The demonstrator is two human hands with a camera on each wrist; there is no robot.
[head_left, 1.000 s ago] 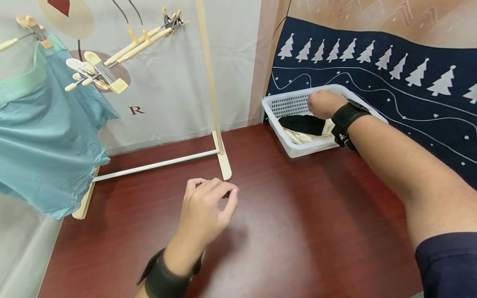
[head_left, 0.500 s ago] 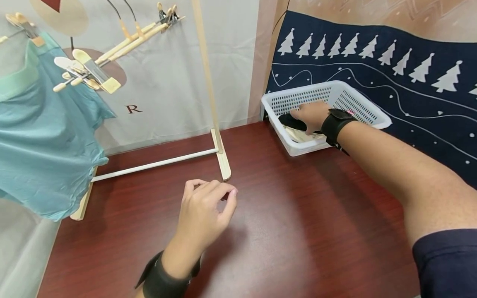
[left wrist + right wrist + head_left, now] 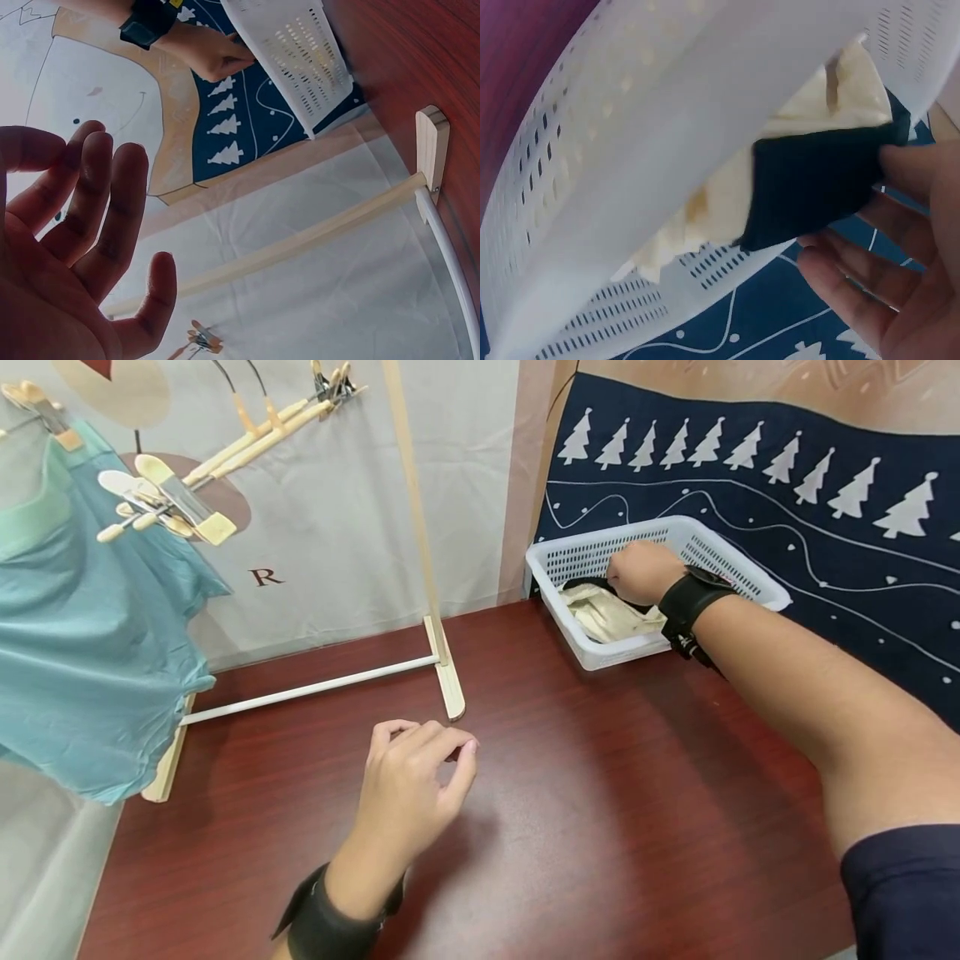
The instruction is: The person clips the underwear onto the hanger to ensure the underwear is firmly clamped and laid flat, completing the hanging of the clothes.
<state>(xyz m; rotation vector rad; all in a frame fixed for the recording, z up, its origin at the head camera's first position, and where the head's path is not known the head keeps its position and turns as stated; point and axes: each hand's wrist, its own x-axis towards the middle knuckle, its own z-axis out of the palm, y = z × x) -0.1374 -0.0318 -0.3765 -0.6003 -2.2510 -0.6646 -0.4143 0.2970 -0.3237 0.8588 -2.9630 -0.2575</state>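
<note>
Inside basket [image 3: 592, 647]: cream cloth [image 3: 607, 614], black garment [image 3: 817, 187].

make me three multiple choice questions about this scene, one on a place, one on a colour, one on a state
1. Where is the white perforated plastic basket?
A. hanging from the wooden rack
B. at the far right of the dark red table
C. on the floor

2. What colour is the garment hung at the left?
A. teal
B. yellow
C. red

3. What is the right hand doing?
A. lying flat on the table
B. gripping a hanger
C. gripping a black cloth in the basket

Answers: 1 B, the basket sits on the table by the navy tree-print cloth. 2 A, the teal garment hangs there. 3 C, fingers pinch the black cloth.
</note>
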